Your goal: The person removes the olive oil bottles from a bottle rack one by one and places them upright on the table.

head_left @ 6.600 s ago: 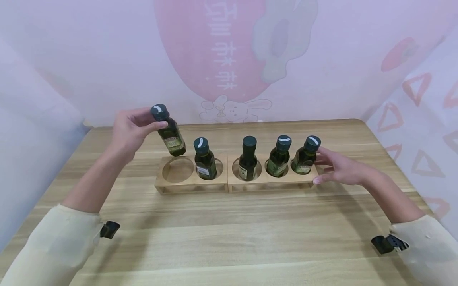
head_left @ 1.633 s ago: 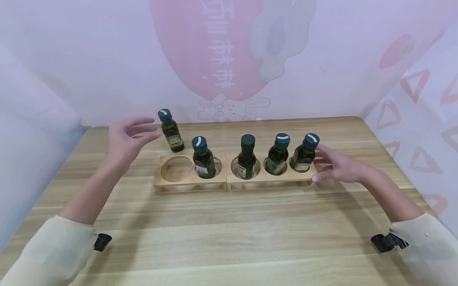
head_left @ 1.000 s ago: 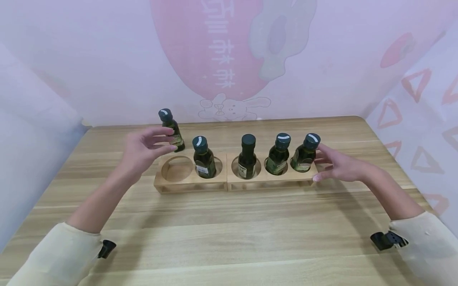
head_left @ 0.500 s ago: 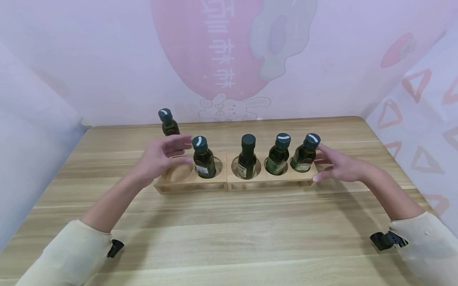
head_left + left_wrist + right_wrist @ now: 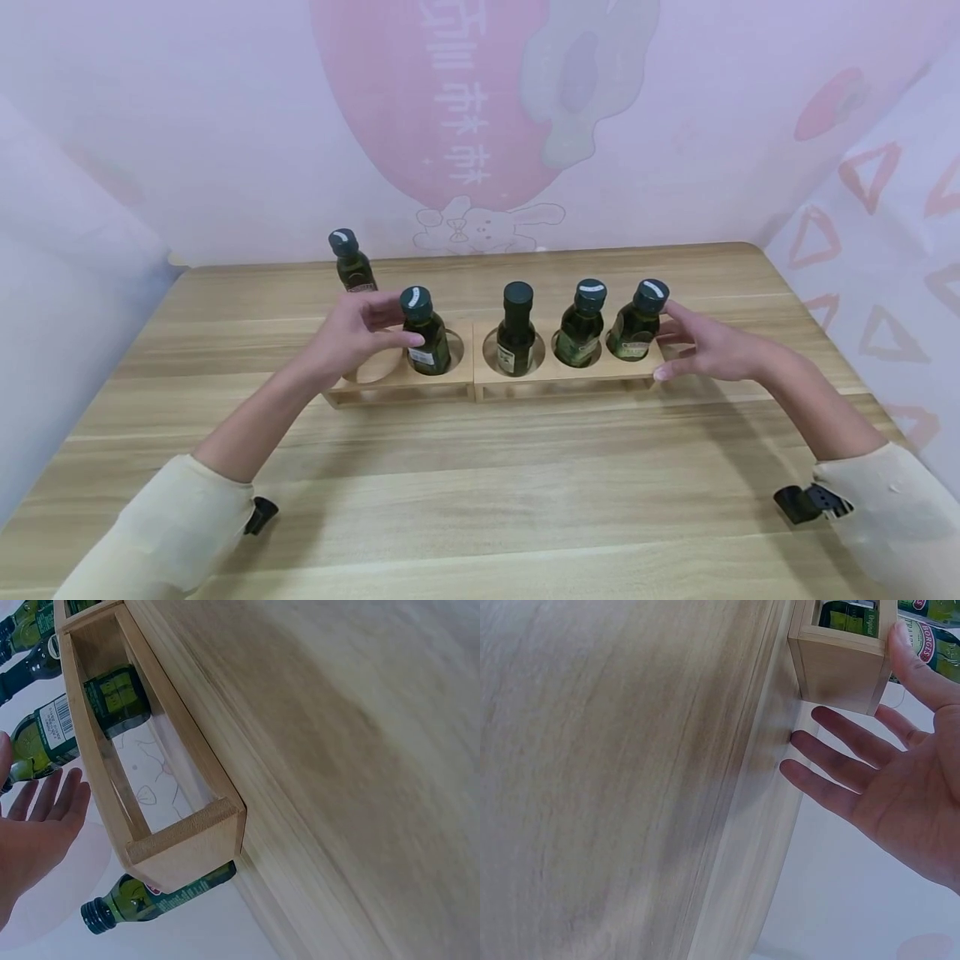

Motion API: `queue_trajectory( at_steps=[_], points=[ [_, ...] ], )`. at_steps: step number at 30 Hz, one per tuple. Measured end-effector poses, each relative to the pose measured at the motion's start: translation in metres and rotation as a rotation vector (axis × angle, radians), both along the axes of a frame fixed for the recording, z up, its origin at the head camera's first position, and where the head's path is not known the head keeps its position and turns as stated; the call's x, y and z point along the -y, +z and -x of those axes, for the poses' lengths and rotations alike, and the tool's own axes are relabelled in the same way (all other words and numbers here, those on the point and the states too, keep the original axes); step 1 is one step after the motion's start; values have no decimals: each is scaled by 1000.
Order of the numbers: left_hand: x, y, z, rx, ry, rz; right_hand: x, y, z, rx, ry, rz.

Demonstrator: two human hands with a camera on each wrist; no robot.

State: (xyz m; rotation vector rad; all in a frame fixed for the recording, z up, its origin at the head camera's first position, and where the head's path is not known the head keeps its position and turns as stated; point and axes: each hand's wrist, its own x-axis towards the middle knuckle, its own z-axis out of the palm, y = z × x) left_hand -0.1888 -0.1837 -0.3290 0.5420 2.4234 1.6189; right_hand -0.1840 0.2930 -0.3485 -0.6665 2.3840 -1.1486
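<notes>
Reaching my left hand, fingers loose and empty, beside the upright bottle; my right hand steadies the rack, fingers straight.

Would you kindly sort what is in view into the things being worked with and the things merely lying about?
In hand:
- left hand, reaching the bottle in the left rack
- right hand, open against the right rack
- left rack, one hole free
- bottle standing behind the rack

Lying about:
- wooden table
- printed backdrop
</notes>
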Motion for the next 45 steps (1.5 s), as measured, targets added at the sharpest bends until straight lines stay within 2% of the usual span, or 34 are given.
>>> queue_trajectory(
  at_steps=[5, 18, 31, 35, 39, 45],
  points=[
    [-2, -3, 1, -25, -37, -20, 0, 0, 0, 3, 0, -3],
    [-3, -5, 2, 7, -28, -54, 0, 0, 0, 13, -4, 2],
    [-8, -8, 1, 6, 17, -61, 1, 0, 0, 13, 0, 15],
    [-8, -8, 2, 29, -11, -85, 0, 0, 0, 11, 4, 15],
    [-6, -8, 4, 52, -74, -118, 0, -1, 0, 7, 2, 10],
    [-1, -11, 4, 12, -119, -91, -1, -1, 0, 2, 1, 4]
  ],
)
